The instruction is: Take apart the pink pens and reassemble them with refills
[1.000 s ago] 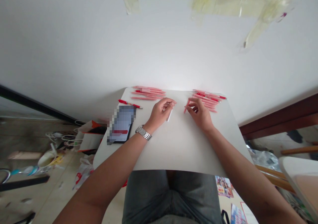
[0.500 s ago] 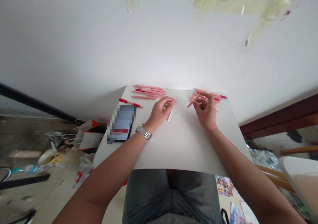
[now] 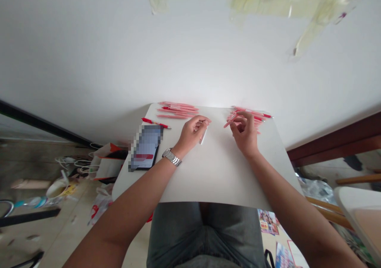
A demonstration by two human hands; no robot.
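My left hand [image 3: 192, 132], with a metal watch at the wrist, is closed over the middle of the table. Its fingertips pinch a slim pen piece [image 3: 203, 137], whitish at its lower end, with a pink tip showing above the fingers. Whether these are one part or two, I cannot tell. My right hand [image 3: 246, 135] pinches a pink pen [image 3: 228, 121] between thumb and fingers, tilted with its lower end to the left. Behind that hand lies a pile of pink and red pens [image 3: 251, 111], partly hidden by the fingers. Another group of pink pens [image 3: 175, 111] lies beyond my left hand.
On the left of the white table [image 3: 208, 180] lie a red pen [image 3: 156, 123] and a phone [image 3: 145, 147] with a blurred screen. The wall [image 3: 190, 54] rises at the table's back edge. Bags [image 3: 108, 163] stand on the floor at left; a white chair [image 3: 357, 212] is at right.
My right hand has shifted slightly left with the pink pen. The left hand keeps nearly the same place and grip.
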